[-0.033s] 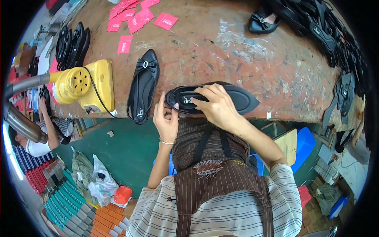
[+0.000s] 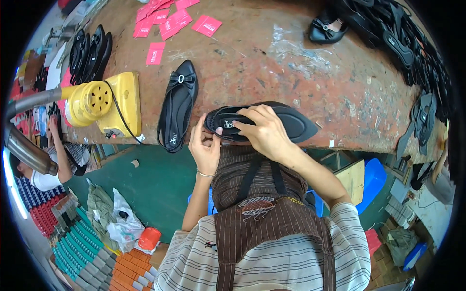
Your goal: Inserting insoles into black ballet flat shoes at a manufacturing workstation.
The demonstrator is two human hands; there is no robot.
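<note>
Left hand [image 2: 206, 148]: index finger leans closer to the heel of the glossy black pointed-toe shoe [image 2: 297, 125] than in the earlier frame; otherwise only a slight drift of view.

Left to right:
- Yellow-bodied machine with grey metal tube [image 2: 119, 104]; tube partly cut off by the dark lens rim.
- Black slingback shoe with bow and bright buckle [image 2: 180, 114], toe away, apart from the left hand.
- Left grip: pinching the heel rim, thumb inside, fingers outside; fingertips partly hidden.
- Held shoe: lies crosswise at the near edge of the worn reddish-brown surface [image 2: 238, 63], toe right. Whether its underside touches fully, cannot tell. Midsection covered by the right hand [image 2: 267, 136].
- Right grip: thumb and fingers laid on the pale-lettered insole; clasping or merely pressing, cannot tell.
- Tangled heap of black footwear [image 2: 395, 46], upper right; individual pieces hard to separate, outer edge lost in shadow.
</note>
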